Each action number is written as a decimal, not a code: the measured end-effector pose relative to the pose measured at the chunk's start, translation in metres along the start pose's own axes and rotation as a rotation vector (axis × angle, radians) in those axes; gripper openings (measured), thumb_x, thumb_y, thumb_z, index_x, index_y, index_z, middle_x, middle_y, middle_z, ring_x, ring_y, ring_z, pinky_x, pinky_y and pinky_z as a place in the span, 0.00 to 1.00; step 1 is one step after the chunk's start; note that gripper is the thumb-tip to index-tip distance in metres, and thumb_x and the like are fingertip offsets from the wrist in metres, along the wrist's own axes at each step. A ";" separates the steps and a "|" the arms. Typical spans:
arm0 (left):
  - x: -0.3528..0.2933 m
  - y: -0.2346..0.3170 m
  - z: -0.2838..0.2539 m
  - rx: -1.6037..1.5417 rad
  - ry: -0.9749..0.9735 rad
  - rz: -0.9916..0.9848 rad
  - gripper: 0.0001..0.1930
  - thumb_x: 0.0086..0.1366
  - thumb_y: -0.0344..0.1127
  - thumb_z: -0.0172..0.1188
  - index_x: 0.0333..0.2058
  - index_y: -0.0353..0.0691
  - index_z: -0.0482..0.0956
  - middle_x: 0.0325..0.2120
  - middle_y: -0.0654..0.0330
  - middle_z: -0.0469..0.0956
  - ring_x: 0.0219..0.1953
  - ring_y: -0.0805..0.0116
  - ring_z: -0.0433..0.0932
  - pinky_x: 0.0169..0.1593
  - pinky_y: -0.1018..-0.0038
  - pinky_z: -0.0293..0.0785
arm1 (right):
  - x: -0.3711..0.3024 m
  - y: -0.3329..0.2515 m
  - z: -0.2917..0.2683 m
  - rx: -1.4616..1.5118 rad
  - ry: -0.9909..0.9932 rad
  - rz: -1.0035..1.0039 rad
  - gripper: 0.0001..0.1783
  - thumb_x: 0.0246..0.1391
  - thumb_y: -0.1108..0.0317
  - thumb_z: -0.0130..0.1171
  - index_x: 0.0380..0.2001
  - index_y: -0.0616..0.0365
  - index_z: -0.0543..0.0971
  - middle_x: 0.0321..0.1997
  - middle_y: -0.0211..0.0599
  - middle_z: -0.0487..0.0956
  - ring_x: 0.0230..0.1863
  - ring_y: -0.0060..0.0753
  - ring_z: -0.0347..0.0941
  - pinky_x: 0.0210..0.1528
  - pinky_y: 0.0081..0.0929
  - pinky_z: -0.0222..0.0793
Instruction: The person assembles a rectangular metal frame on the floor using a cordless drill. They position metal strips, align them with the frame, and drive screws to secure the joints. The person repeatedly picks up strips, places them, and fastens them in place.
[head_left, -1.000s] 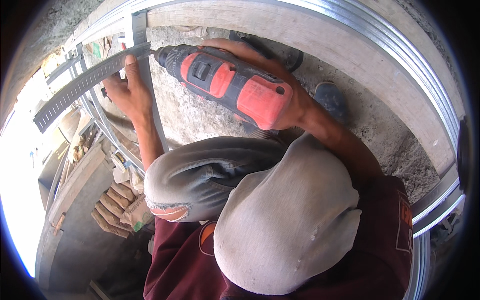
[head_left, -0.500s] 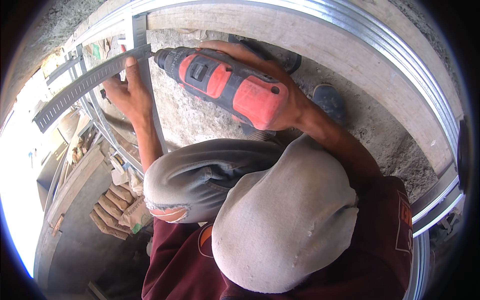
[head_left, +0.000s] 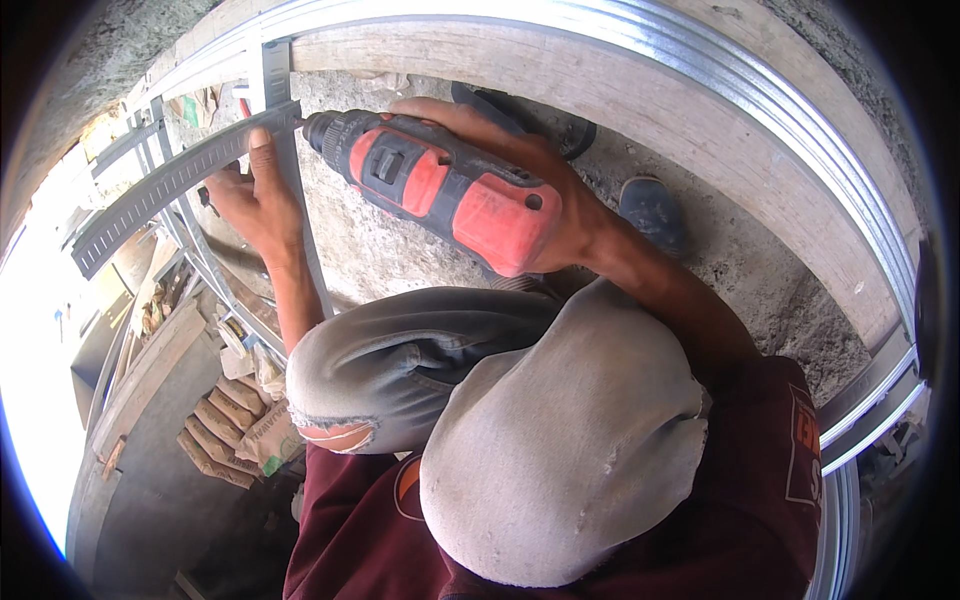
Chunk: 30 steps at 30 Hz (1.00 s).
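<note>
My right hand (head_left: 575, 225) grips the handle of a red and black cordless drill (head_left: 450, 190). Its nose points left and meets the joint where a grey perforated metal strip (head_left: 165, 185) crosses an upright metal stud (head_left: 275, 80). With its fingers spread, my left hand (head_left: 255, 205) presses that strip against the stud just below the drill's tip. The bit itself is hidden at the joint.
A curved metal track (head_left: 700, 55) and a wooden beam (head_left: 600, 100) run across the top. My bent knees in grey jeans (head_left: 400, 360) fill the middle, and dark shoes (head_left: 650, 210) rest on rough concrete. Far below at the left lies a stack of sacks (head_left: 225, 435).
</note>
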<state>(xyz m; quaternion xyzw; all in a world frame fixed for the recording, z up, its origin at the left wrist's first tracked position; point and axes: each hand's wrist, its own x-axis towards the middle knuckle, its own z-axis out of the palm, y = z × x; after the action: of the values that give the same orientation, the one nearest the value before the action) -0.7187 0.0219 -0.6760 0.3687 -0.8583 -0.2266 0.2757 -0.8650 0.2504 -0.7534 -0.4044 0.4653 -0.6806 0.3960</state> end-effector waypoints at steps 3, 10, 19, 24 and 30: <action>0.000 -0.002 -0.001 0.021 0.000 0.007 0.18 0.71 0.33 0.64 0.53 0.29 0.73 0.38 0.56 0.81 0.34 0.76 0.76 0.34 0.81 0.69 | 0.000 0.000 0.000 -0.020 -0.010 0.004 0.39 0.48 0.72 0.71 0.65 0.56 0.71 0.72 0.41 0.67 0.65 0.41 0.74 0.65 0.34 0.72; 0.000 0.000 -0.004 0.063 -0.029 -0.051 0.19 0.70 0.35 0.65 0.51 0.24 0.75 0.45 0.46 0.81 0.43 0.66 0.79 0.45 0.73 0.76 | 0.002 0.000 0.002 -0.033 -0.012 0.023 0.40 0.46 0.72 0.72 0.65 0.57 0.71 0.72 0.42 0.67 0.64 0.42 0.74 0.65 0.34 0.72; 0.001 0.009 0.008 0.011 0.044 0.124 0.17 0.71 0.36 0.64 0.50 0.28 0.78 0.39 0.55 0.82 0.39 0.72 0.77 0.44 0.77 0.71 | 0.006 0.000 0.003 -0.061 -0.014 -0.002 0.41 0.45 0.72 0.72 0.65 0.58 0.70 0.72 0.42 0.67 0.63 0.41 0.75 0.64 0.33 0.73; -0.003 0.006 -0.002 0.068 -0.009 -0.070 0.18 0.71 0.34 0.63 0.52 0.25 0.74 0.47 0.47 0.79 0.48 0.65 0.78 0.50 0.72 0.75 | 0.010 -0.009 -0.001 -0.054 -0.045 0.047 0.41 0.46 0.71 0.72 0.65 0.58 0.70 0.72 0.43 0.69 0.61 0.43 0.77 0.62 0.33 0.74; 0.001 0.012 0.001 -0.032 0.013 -0.111 0.17 0.71 0.35 0.63 0.52 0.28 0.75 0.44 0.52 0.80 0.45 0.69 0.77 0.50 0.73 0.73 | 0.009 -0.015 0.000 -0.046 -0.063 0.094 0.42 0.47 0.68 0.71 0.66 0.58 0.68 0.71 0.43 0.69 0.58 0.44 0.79 0.60 0.36 0.74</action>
<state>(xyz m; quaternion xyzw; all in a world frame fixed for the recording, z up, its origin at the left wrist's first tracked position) -0.7255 0.0290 -0.6698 0.4129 -0.8310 -0.2530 0.2740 -0.8710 0.2462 -0.7378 -0.4124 0.4867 -0.6373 0.4323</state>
